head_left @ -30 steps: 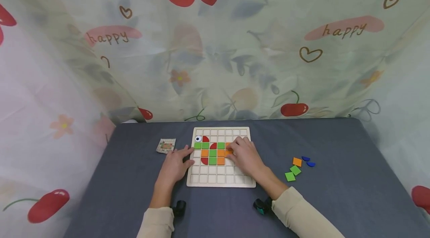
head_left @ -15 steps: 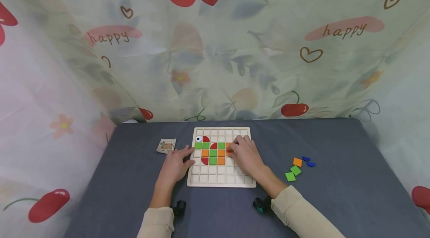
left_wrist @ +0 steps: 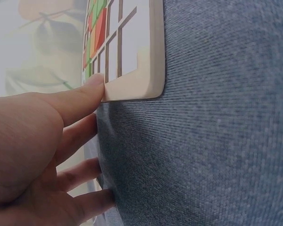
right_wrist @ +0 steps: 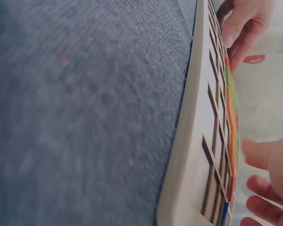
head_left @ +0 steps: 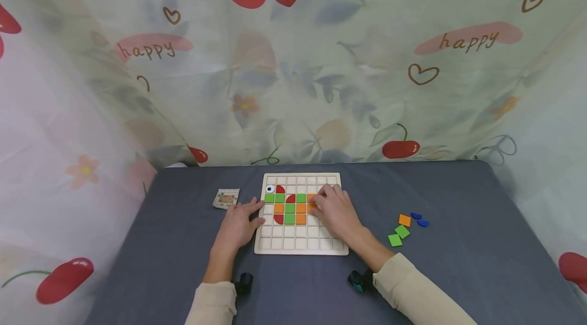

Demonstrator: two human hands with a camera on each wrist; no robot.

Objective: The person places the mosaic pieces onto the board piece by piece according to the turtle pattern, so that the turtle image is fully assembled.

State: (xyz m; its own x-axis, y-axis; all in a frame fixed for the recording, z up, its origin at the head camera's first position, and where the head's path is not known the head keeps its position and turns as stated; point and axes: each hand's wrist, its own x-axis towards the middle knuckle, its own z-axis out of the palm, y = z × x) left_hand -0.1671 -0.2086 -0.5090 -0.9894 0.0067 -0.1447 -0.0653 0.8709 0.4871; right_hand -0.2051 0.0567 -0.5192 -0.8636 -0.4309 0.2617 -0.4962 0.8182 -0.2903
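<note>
A pale wooden grid board holds flat green, orange and red tiles, plus an eye piece at its upper left. My left hand rests at the board's left edge, its thumb touching the rim in the left wrist view. My right hand is over the board's right part, with thumb and fingertips at the orange tiles. In the right wrist view its thumb reaches to the tile surface. A blue piece lies on the board there, hidden by the hand in the head view.
Right of the board lie an orange tile, green tiles and blue half-round pieces. A small picture card lies beyond my left hand. A patterned curtain hangs behind the dark cloth.
My right thumb and fingertips have shifted slightly about the orange tiles at the same spot. My left hand and the loose tiles stay put.
</note>
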